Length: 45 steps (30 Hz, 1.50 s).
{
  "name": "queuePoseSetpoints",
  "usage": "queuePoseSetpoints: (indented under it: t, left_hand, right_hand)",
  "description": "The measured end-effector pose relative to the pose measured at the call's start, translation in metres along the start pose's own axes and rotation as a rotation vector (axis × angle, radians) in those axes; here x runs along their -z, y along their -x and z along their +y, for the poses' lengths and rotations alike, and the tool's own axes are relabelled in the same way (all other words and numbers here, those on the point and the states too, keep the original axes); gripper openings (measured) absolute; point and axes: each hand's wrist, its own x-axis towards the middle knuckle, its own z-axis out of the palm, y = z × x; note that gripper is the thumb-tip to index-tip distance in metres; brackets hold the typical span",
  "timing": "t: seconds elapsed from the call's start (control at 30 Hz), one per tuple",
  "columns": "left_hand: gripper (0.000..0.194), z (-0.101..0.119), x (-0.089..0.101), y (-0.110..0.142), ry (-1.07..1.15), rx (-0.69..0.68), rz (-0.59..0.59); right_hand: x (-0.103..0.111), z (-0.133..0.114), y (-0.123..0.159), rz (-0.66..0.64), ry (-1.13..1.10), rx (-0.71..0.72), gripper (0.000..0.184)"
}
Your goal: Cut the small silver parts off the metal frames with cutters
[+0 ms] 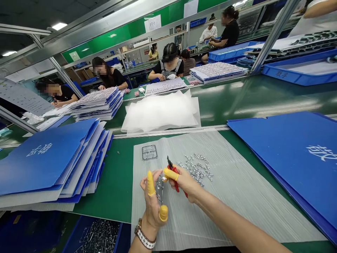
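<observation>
My left hand (pixel 154 200), with yellow finger cots on two digits and a watch at the wrist, holds a small shiny frame of parts (pixel 159 189) on its edge. My right hand (pixel 181 181) is closed round red-handled cutting pliers (pixel 173 171), whose dark jaws point up and away. Its cot-covered thumb or finger meets the frame's upper edge; exact contact is hard to see. Beyond my right hand lies a loose heap of small silvery parts (pixel 196 169). A dark square frame with parts in it (pixel 149 152) lies flat at the sheet's far left corner.
A translucent white sheet (pixel 237 203) covers the bench before me. Blue boards are stacked at left (pixel 60 154) and right (pixel 295 147). White foam sheets (pixel 162 112) lie beyond the rail. A blue bin of metal frames (pixel 98 235) sits low left. Several people work opposite.
</observation>
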Motion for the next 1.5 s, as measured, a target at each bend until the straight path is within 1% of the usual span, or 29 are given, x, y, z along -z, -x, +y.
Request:
queuePoseSetpoints:
  t: [0.07, 0.13, 0.17, 0.23, 0.27, 0.33, 0.37, 0.4, 0.43, 0.5, 0.53, 0.6, 0.7, 0.77, 0.83, 0.9, 0.97, 1.03, 1.1, 1.17, 1.23, 1.33, 1.5]
  left_hand:
    - [0.045, 0.001, 0.001, 0.003, -0.052, 0.026, -0.069]
    - [0.045, 0.006, 0.0, 0.004, -0.065, 0.053, -0.092]
    - [0.045, 0.009, -0.001, 0.005, -0.051, 0.061, -0.082]
    - [0.045, 0.016, -0.003, 0.005, -0.02, 0.041, -0.029]
    - [0.046, 0.019, -0.004, 0.004, -0.023, 0.012, 0.005]
    - [0.052, 0.021, -0.002, -0.002, -0.044, -0.022, 0.08]
    - [0.056, 0.021, -0.001, -0.006, -0.032, 0.012, 0.11]
    - [0.059, 0.02, 0.001, -0.011, 0.008, 0.091, 0.124]
    - [0.061, 0.019, 0.002, -0.016, 0.079, 0.198, 0.126]
    - [0.065, 0.017, 0.002, -0.024, 0.265, 0.403, 0.101]
    - [0.067, 0.016, 0.001, -0.026, 0.349, 0.466, 0.085]
    - [0.066, 0.014, -0.002, -0.029, 0.452, 0.501, 0.076]
    - [0.063, 0.012, -0.005, -0.03, 0.462, 0.488, 0.103]
    - [0.062, 0.011, -0.004, -0.031, 0.439, 0.489, 0.129]
    - [0.064, 0.011, -0.001, -0.032, 0.436, 0.494, 0.137]
    - [0.066, 0.01, 0.003, -0.032, 0.443, 0.463, 0.149]
    - [0.067, 0.008, 0.006, -0.032, 0.423, 0.414, 0.171]
    - [0.069, 0.005, 0.006, -0.03, 0.388, 0.385, 0.187]
    - [0.07, 0.002, 0.005, -0.027, 0.37, 0.383, 0.184]
    - [0.069, 0.001, 0.003, -0.024, 0.376, 0.384, 0.184]
    - [0.066, 0.0, 0.001, -0.022, 0.38, 0.388, 0.182]
    - [0.062, 0.0, 0.0, -0.021, 0.376, 0.39, 0.175]
    - [0.06, -0.002, 0.001, -0.021, 0.376, 0.379, 0.178]
  right_hand:
    - [-0.001, -0.001, 0.001, -0.063, -0.087, 0.002, 0.029]
    - [-0.001, -0.004, 0.004, -0.12, -0.114, 0.021, 0.026]
    - [0.0, -0.005, 0.006, -0.123, -0.106, 0.036, 0.024]
    - [0.003, -0.007, 0.009, -0.077, -0.023, 0.109, 0.021]
    - [0.004, -0.007, 0.011, -0.035, 0.065, 0.172, 0.019]
    - [0.004, -0.004, 0.015, 0.075, 0.333, 0.354, 0.01]
    - [0.003, -0.002, 0.017, 0.118, 0.495, 0.465, 0.004]
    - [0.001, 0.001, 0.018, 0.14, 0.659, 0.577, 0.005]
    - [-0.003, 0.005, 0.02, 0.137, 0.813, 0.679, 0.012]
    - [-0.011, 0.012, 0.022, 0.073, 1.048, 0.824, 0.023]
    - [-0.015, 0.016, 0.022, 0.032, 1.123, 0.864, 0.027]
    - [-0.023, 0.022, 0.022, -0.036, 1.202, 0.901, 0.031]
    - [-0.031, 0.027, 0.022, -0.145, 1.214, 0.908, 0.033]
    - [-0.031, 0.027, 0.024, -0.179, 1.177, 0.89, 0.031]
    - [-0.03, 0.024, 0.026, -0.141, 1.117, 0.866, 0.031]
    - [-0.027, 0.019, 0.026, -0.059, 1.092, 0.83, 0.031]
    - [-0.023, 0.011, 0.023, 0.019, 1.178, 0.762, 0.026]
    - [-0.02, 0.003, 0.017, 0.054, 1.343, 0.667, 0.017]
    - [-0.02, -0.003, 0.012, 0.053, 1.48, 0.592, 0.017]
    - [-0.022, -0.007, 0.009, 0.045, 1.544, 0.559, 0.022]
    - [-0.025, -0.009, 0.008, 0.037, 1.574, 0.545, 0.023]
    - [-0.028, -0.009, 0.008, 0.016, 1.603, 0.538, 0.018]
    - [-0.028, -0.008, 0.008, 0.007, 1.613, 0.546, 0.018]
